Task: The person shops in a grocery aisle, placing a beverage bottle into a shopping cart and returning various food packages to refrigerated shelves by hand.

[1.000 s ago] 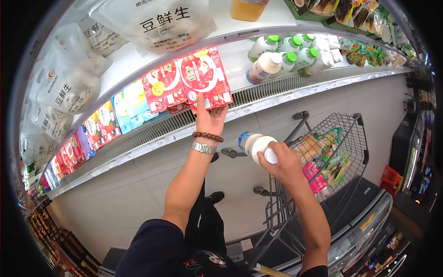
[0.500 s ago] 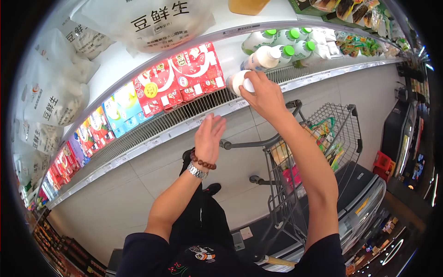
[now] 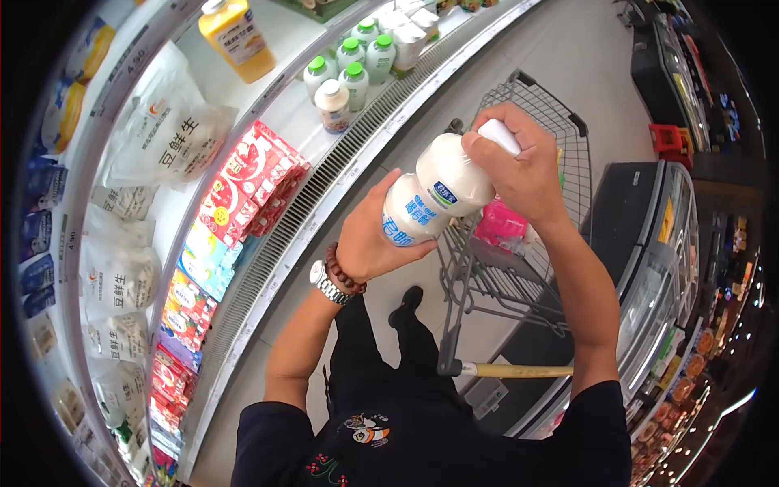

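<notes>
Bottle (image 3: 442,191) tilted, out past front edge of shelf (image 3: 294,115), near cart (image 3: 556,99). Left hand (image 3: 367,241) cups lower end; right hand (image 3: 523,169) grasps cap (image 3: 498,136). Could drop if left hand slackens, weight on cap.

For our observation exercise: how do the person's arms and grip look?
Short dark sleeves leave both forearms bare. A silver watch and brown beaded bracelet circle the left wrist; the right wrist is unadorned. Left grip and right grip are gloveless.

One head-worn fisheye view — from above, forward and down, close over both hands (image 3: 363,242) (image 3: 526,170)
</notes>
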Demonstrator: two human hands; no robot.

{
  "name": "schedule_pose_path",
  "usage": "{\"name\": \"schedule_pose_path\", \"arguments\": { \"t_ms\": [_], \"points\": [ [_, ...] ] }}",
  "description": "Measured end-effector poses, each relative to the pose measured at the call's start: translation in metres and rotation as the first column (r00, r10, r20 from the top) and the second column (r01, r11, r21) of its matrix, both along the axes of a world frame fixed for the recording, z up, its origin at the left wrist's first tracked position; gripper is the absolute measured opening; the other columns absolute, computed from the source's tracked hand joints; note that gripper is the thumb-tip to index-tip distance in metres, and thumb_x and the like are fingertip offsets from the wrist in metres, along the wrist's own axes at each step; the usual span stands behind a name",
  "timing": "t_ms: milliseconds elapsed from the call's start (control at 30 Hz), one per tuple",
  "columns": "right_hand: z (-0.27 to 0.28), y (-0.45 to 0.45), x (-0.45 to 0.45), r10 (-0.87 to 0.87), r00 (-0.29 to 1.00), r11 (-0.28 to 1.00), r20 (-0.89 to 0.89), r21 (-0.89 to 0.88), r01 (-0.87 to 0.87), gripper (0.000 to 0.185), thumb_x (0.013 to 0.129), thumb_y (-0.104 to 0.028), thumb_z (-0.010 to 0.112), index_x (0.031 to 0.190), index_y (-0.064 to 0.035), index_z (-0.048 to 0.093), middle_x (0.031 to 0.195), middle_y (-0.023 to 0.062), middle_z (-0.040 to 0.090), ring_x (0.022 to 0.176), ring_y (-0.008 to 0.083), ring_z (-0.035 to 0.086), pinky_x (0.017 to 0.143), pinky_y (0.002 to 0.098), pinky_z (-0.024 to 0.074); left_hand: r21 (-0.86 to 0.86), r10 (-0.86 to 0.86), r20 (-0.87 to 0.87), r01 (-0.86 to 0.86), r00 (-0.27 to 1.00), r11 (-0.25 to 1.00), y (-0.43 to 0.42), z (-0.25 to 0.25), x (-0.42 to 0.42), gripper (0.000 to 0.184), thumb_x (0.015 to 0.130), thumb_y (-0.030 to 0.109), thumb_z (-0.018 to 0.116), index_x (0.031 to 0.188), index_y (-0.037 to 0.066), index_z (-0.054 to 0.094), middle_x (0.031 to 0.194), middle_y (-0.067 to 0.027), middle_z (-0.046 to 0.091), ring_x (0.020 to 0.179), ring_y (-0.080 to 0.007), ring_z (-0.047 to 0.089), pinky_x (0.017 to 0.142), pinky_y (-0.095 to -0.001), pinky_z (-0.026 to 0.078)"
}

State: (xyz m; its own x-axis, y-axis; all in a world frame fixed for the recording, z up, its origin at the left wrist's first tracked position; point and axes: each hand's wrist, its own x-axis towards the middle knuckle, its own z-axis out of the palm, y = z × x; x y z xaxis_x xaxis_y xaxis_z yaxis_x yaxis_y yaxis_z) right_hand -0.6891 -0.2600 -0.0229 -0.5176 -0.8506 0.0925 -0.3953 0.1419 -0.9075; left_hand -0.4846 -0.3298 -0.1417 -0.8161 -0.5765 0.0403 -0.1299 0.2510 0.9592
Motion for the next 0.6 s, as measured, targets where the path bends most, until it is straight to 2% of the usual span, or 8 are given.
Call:
{"name": "schedule_pose_path", "arguments": {
  "t_ms": [67, 200, 233, 300, 367, 467, 567, 600],
  "points": [
    [0.033, 0.034, -0.012, -0.071, 0.994, 0.991, 0.078, -0.106, 0.079, 0.019, 0.087, -0.019, 0.073, 0.093, -0.0017, 0.068, 0.079, 0.0041, 0.068, 0.072, 0.0087, 0.063, 0.065, 0.0259, 0.0519, -0.008, -0.04, -0.05, 0.04, 0.998, 0.999, 0.03, 0.032, -0.018, 0.104, 0.061, 0.032, 0.092, 0.143, -0.001, 0.038, 0.119, -0.0174, 0.064, 0.109, -0.0296, 0.065, 0.096, -0.0384, 0.051],
    [0.041, 0.141, -0.035, 0.035, 0.934, 0.895, 0.356, -0.427, 0.129, 0.058, 0.094, -0.032, 0.071, 0.136, -0.0018, 0.047, 0.124, 0.0129, 0.059, 0.103, 0.0128, 0.061, 0.085, 0.0272, 0.051, 0.298, -0.116, -0.102, 0.142, 0.988, 0.944, 0.112, 0.1, -0.037, 0.083, 0.071, 0.028, 0.088, 0.135, 0.0, 0.045, 0.118, -0.0134, 0.065, 0.108, -0.0212, 0.065, 0.092, -0.0361, 0.052],
    [0.042, 0.176, -0.029, 0.032, 0.901, 0.928, 0.432, -0.347, 0.133, 0.078, 0.094, -0.043, 0.068, 0.148, -0.0021, 0.029, 0.135, 0.0154, 0.05, 0.118, 0.0193, 0.055, 0.094, 0.0319, 0.0495, 0.411, -0.095, -0.118, 0.136, 0.988, 0.902, 0.138, 0.113, -0.042, 0.079, 0.073, 0.027, 0.087, 0.134, 0.0, 0.045, 0.118, -0.0129, 0.065, 0.107, -0.0209, 0.065, 0.092, -0.0361, 0.052],
    [0.03, 0.239, 0.006, 0.084, 0.79, 0.923, 0.608, -0.345, 0.168, 0.079, 0.095, -0.048, 0.064, 0.149, -0.0012, 0.03, 0.135, 0.0151, 0.05, 0.126, 0.0243, 0.051, 0.1, 0.037, 0.0477, 0.599, -0.068, -0.194, 0.173, 0.979, 0.782, 0.189, 0.138, -0.051, 0.067, 0.081, 0.022, 0.082, 0.132, 0.0, 0.046, 0.119, -0.0123, 0.064, 0.106, -0.0199, 0.064, 0.091, -0.0351, 0.052],
    [0.014, 0.29, 0.031, 0.156, 0.615, 0.953, 0.773, -0.282, 0.113, 0.077, 0.096, -0.05, 0.061, 0.15, -0.004, 0.031, 0.141, 0.011, 0.047, 0.13, 0.0211, 0.046, 0.107, 0.037, 0.041, 0.446, -0.09, -0.172, 0.159, 0.981, 0.881, 0.233, 0.15, -0.06, 0.065, 0.083, 0.024, 0.081, 0.131, -0.001, 0.046, 0.12, -0.0131, 0.063, 0.105, -0.0199, 0.064, 0.091, -0.035, 0.052],
    [0.02, 0.343, 0.057, 0.019, 0.549, 0.922, 0.836, -0.228, 0.314, 0.062, 0.099, -0.038, 0.059, 0.146, -0.0033, 0.037, 0.133, 0.0099, 0.056, 0.12, 0.0197, 0.056, 0.101, 0.0351, 0.0468, 0.239, -0.242, -0.16, 0.275, 0.957, 0.931, 0.288, 0.17, -0.055, 0.066, 0.088, 0.03, 0.075, 0.134, -0.005, 0.042, 0.121, -0.0172, 0.059, 0.11, -0.0245, 0.061, 0.095, -0.0383, 0.049],
    [0.022, 0.397, 0.064, 0.161, 0.371, 0.859, 0.914, -0.315, 0.403, 0.063, 0.1, -0.05, 0.048, 0.142, -0.0032, 0.042, 0.125, 0.0147, 0.062, 0.107, 0.0255, 0.065, 0.09, 0.0395, 0.0558, -0.431, -0.361, -0.081, 0.294, 0.929, 0.853, 0.325, 0.189, -0.041, 0.061, 0.093, 0.032, 0.068, 0.135, -0.006, 0.046, 0.119, -0.02, 0.056, 0.113, -0.0301, 0.055, 0.1, -0.0415, 0.044],
    [0.035, 0.411, 0.071, 0.196, 0.34, 0.818, 0.92, -0.345, 0.46, 0.066, 0.1, -0.054, 0.045, 0.14, -0.0027, 0.044, 0.123, 0.0163, 0.063, 0.104, 0.0275, 0.067, 0.087, 0.0414, 0.0574, -0.454, -0.395, -0.12, 0.304, 0.911, 0.837, 0.329, 0.192, -0.038, 0.057, 0.093, 0.032, 0.067, 0.134, -0.005, 0.049, 0.119, -0.0205, 0.055, 0.114, -0.0315, 0.054, 0.101, -0.042, 0.043]
  ]
}}
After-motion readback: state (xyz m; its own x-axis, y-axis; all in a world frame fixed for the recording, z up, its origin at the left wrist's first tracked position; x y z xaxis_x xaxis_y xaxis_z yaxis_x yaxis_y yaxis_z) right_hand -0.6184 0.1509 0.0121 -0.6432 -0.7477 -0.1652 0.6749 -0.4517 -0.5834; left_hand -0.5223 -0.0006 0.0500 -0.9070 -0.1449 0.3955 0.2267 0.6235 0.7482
